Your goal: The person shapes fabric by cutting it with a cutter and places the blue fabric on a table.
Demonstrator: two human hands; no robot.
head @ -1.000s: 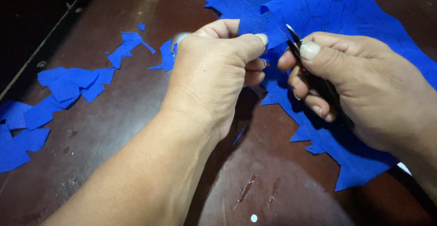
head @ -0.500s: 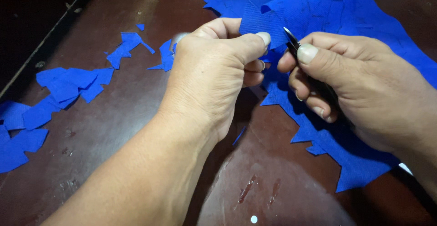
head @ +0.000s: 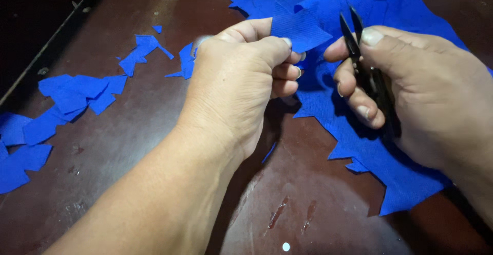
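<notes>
A flap of the blue fabric (head: 359, 54) was pinched taut by the left hand (head: 241, 75), so its edge was presented to the black snips (head: 359, 44), gripped with blades parted in the right hand (head: 421, 90) beside it.

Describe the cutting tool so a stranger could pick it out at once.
Start at the big blue fabric sheet spread over the dark brown table. The right hand rests on it, gripping small black snips. Their two thin pointed blades stand slightly parted beside the fabric flap pinched by the left hand; nothing else here is black.
</notes>
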